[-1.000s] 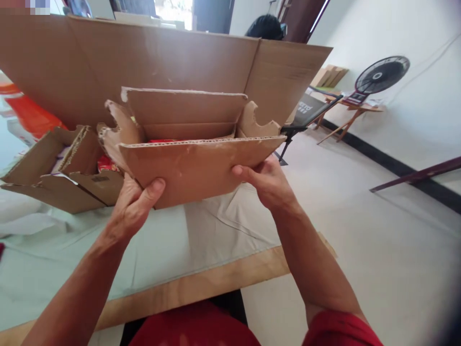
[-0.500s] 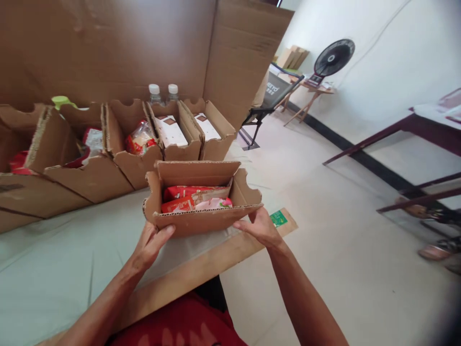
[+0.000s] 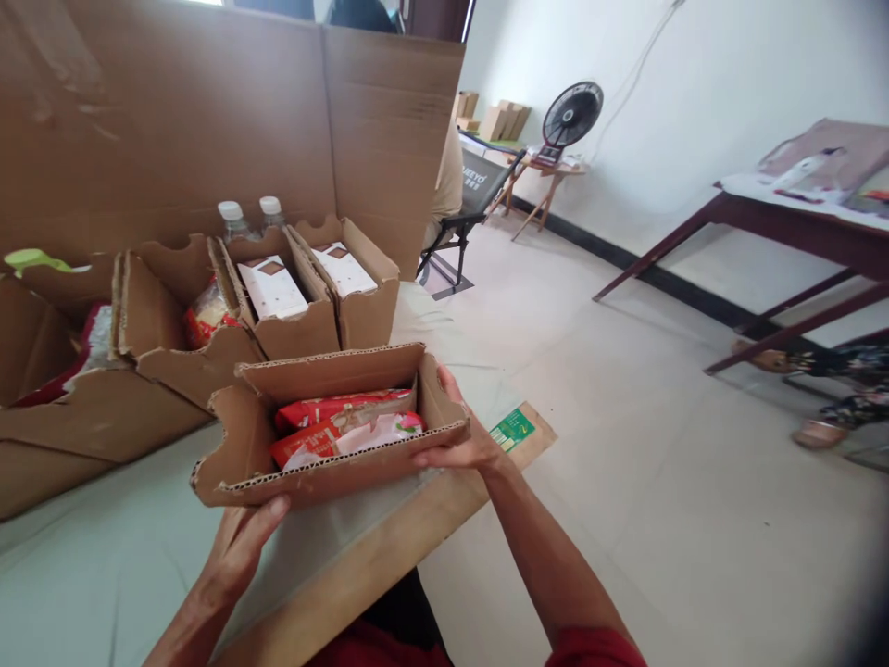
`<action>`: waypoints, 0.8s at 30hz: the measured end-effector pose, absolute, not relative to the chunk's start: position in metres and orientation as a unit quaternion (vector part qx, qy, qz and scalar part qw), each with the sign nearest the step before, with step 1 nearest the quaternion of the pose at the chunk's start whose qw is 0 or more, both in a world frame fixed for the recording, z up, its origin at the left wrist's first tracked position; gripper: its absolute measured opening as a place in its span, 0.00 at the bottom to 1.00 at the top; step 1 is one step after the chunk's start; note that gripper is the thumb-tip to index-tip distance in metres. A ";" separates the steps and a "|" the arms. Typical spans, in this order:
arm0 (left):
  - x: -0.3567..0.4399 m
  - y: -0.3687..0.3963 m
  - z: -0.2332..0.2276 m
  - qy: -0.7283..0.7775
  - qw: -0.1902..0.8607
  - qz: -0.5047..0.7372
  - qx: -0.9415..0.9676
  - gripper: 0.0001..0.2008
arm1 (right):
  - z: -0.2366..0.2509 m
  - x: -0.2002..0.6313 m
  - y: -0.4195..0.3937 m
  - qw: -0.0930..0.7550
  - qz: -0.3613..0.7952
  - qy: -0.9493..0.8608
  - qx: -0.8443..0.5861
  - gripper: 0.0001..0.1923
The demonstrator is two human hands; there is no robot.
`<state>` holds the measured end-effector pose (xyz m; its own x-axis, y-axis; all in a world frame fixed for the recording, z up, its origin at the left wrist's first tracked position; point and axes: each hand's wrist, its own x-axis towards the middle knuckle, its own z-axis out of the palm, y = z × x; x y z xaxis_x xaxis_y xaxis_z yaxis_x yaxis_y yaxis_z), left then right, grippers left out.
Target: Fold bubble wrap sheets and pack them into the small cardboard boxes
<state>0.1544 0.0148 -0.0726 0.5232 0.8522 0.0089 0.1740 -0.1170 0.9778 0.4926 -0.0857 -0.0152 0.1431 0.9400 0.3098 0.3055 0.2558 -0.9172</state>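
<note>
Between my two hands is an open cardboard box [image 3: 347, 477], tilted a little towards me above the table's front edge. Red snack packets [image 3: 312, 443] and a pink-and-white packet [image 3: 379, 431] lie inside it. My left hand [image 3: 240, 547] grips its near left corner from below, thumb on the front wall. At the right end, my right hand [image 3: 462, 440] wraps round the box, thumb along the front and fingers at the end wall. Behind it stands a row of similar cardboard boxes [image 3: 371, 320], two of them holding white cartons [image 3: 274, 285].
A tall cardboard panel [image 3: 208, 120] stands behind the row, with two capped bottles [image 3: 234, 220] before it. The table [image 3: 62, 574] ends at a tan front edge. To the right are a folding chair [image 3: 479, 181], a fan [image 3: 573, 116], a dark table [image 3: 784, 222] and a person's feet [image 3: 820, 431].
The held box has moved left and closer to me, and its left end has dropped. My right hand now reaches round its end. The camera view has turned to the right.
</note>
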 end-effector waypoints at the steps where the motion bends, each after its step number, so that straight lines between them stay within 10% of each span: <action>1: 0.162 0.014 -0.070 0.366 0.553 0.303 0.685 0.35 | -0.013 0.496 -0.097 0.548 0.277 -0.569 -0.547 0.71; 10: 0.206 -0.006 -0.082 0.329 0.495 0.297 0.747 0.42 | -0.023 0.571 -0.158 0.656 0.038 -0.369 -0.657 0.62; 24: 0.206 -0.008 -0.096 0.290 0.389 0.310 0.818 0.31 | -0.034 0.595 0.062 0.580 0.000 -0.402 -0.708 0.71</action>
<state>0.2061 -0.0077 -0.0961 0.6402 0.7147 0.2817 0.2328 -0.5300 0.8155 0.5948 0.0623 -0.0341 0.6768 0.5697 0.4662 0.5689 -0.0029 -0.8224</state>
